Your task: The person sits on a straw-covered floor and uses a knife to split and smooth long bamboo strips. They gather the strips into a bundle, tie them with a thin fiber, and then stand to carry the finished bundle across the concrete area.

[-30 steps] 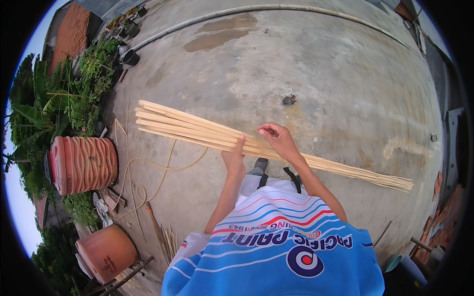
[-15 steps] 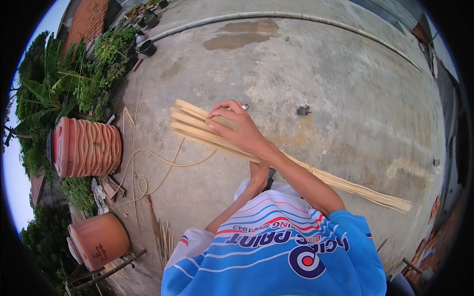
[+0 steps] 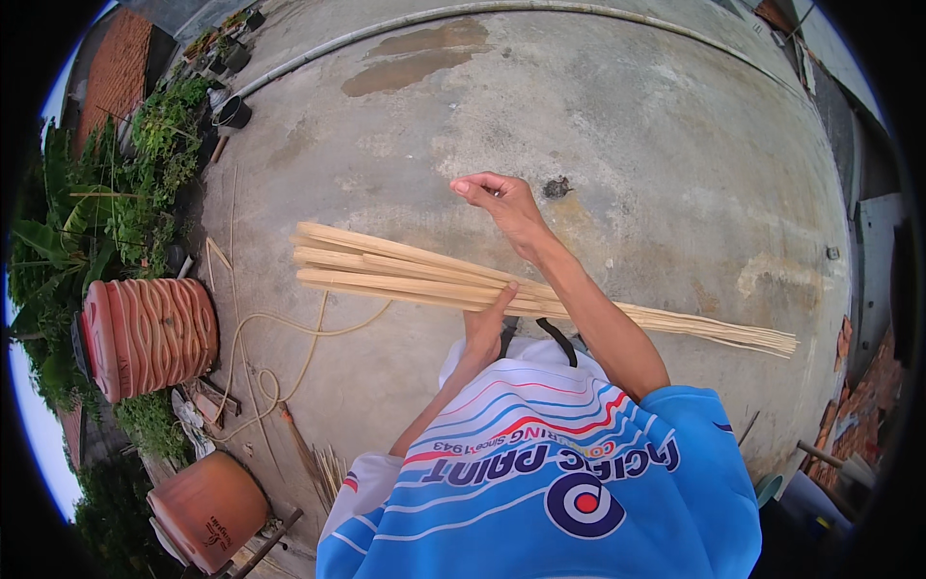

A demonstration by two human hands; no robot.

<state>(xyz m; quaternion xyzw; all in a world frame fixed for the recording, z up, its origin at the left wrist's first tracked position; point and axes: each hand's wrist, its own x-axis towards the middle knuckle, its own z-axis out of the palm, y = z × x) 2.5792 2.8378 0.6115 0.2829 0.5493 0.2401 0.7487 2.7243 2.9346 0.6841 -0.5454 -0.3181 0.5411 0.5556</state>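
Note:
A long bundle of pale split bamboo strips (image 3: 405, 272) lies across my front, its thicker flat ends to the left. Thin tips spread at its right end, past my right forearm. My left hand (image 3: 485, 323) is closed round the bundle from below near its middle, the thumb on top. Above the bundle and apart from it, my right hand (image 3: 506, 206) is raised with thumb and fingers drawn together; nothing shows between them.
On the left stand an orange ribbed barrel (image 3: 154, 328) and a smooth orange tub (image 3: 212, 511). A pale hose (image 3: 265, 376) loops on the concrete floor (image 3: 656, 174). More thin sticks (image 3: 331, 473) lie near my left side. A long pipe (image 3: 405, 24) crosses the far floor.
My right hand has lifted off the strips, up and to the right, and its fingers have drawn together. The bundle now lies more level, with my left hand's grip in plain sight.

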